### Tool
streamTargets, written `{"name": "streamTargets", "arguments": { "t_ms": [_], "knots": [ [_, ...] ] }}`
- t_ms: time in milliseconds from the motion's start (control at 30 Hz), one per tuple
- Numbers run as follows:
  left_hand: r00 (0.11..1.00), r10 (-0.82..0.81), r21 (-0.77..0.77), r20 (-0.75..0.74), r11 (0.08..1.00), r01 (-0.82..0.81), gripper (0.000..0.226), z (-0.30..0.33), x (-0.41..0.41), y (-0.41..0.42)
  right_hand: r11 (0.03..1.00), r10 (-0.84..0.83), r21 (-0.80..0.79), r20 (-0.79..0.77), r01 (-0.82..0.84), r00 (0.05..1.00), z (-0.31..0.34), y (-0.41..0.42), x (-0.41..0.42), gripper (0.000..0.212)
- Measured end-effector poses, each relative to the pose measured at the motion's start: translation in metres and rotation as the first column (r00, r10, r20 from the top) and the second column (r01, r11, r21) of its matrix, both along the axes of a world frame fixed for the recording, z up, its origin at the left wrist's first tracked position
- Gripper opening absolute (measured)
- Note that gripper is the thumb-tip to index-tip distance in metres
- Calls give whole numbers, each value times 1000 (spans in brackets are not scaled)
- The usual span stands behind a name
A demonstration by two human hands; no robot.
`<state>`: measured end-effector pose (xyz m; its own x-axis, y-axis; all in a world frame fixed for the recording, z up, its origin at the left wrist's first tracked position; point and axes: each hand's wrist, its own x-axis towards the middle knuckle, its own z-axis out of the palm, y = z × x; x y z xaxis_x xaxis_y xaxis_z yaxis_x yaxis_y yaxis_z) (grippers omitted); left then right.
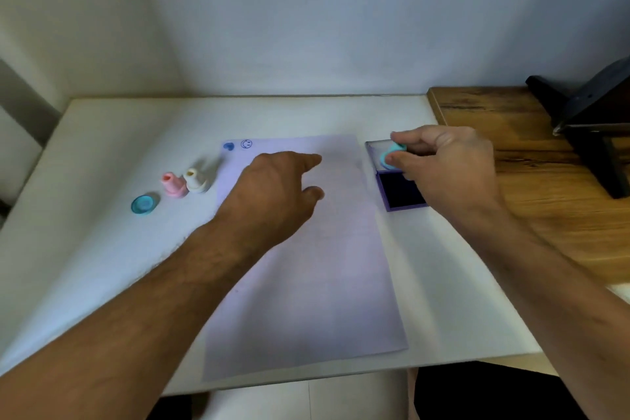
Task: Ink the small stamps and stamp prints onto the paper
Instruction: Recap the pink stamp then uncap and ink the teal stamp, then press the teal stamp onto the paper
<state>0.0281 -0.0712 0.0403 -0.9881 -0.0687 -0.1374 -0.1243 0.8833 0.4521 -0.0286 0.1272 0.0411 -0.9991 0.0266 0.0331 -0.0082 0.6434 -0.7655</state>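
Note:
A pale lilac paper (pixel 306 276) lies on the white table (pixel 102 249), with a blue heart print (pixel 228 146) and a smiley print (pixel 246 143) at its far left corner. My left hand (pixel 272 194) rests on the paper's upper part, fingers loosely spread. My right hand (pixel 446 167) pinches a small teal stamp (pixel 392 154) above the open purple ink pad (pixel 402 193), near its raised lid. A pink stamp (pixel 174 185) and a white stamp (pixel 195 180) stand left of the paper. A teal cap (pixel 145 204) lies beside them.
A wooden table (pixel 545 181) adjoins on the right, with a dark stand (pixel 593 119) at its back. A wall runs close behind the white table. The white table's front edge is near my body.

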Motion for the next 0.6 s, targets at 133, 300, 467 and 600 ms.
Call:
{"name": "streamTargets", "arguments": {
  "t_ms": [133,300,467,600],
  "knots": [
    [999,21,-160,31,987,-16,50,-4,5,-21,914,25,-405,120,26,993,-7,-50,7,32],
    [990,27,-233,137,972,6,51,-16,11,-40,831,-24,-544,183,122,983,-30,-111,1,23],
    [991,-13,-199,137,979,40,51,-25,10,-47,819,-99,-555,106,141,989,-50,-156,-24,27],
    [999,5,-188,-32,982,-11,27,-30,15,-48,873,-56,-484,21,59,998,-66,-175,-28,30]
  ]
}}
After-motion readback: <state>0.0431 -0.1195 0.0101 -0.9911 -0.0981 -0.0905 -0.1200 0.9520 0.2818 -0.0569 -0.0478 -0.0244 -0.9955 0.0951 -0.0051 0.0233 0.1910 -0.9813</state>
